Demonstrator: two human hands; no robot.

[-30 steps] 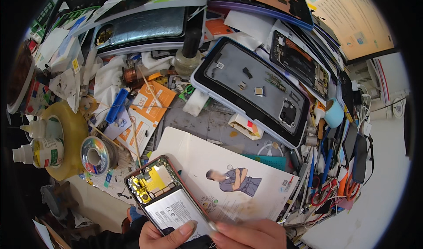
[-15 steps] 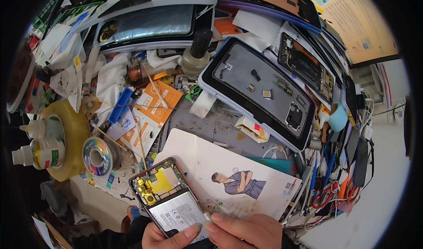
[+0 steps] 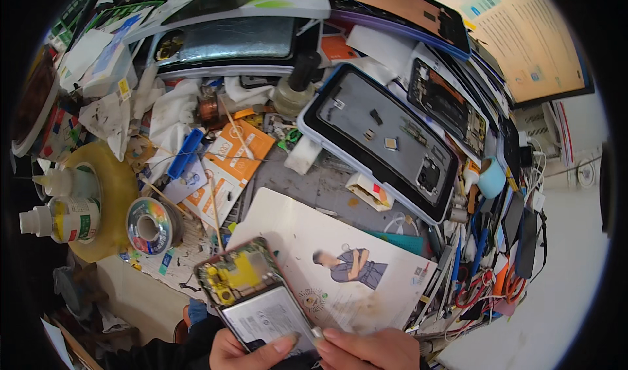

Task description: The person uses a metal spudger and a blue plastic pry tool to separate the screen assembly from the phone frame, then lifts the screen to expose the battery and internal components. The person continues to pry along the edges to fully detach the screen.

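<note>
An opened smartphone [image 3: 250,285] with its back off lies tilted in my left hand [image 3: 252,353]. Its silver battery [image 3: 271,317] and a yellow-covered circuit board show at the upper end. My left thumb rests across the battery, while the palm and the other fingers are mostly hidden below. At the phone's lower right edge, my right hand [image 3: 373,349] pinches a small silvery piece [image 3: 317,333] between thumb and fingers, too small to name. Below the phone and hands lies a white card [image 3: 353,236] with a drawing of a person.
A phone back panel [image 3: 392,147] carrying small loose parts lies beyond the card. On the left stand a solder spool [image 3: 147,226], a large tape roll [image 3: 118,226] and small bottles [image 3: 73,218]. Pliers and tools [image 3: 484,285] crowd the right; a glass bottle [image 3: 293,92] stands behind.
The view has shifted slightly. My right fingers and the silvery piece have moved a little to the right along the phone's edge. My left hand keeps its hold on the phone.
</note>
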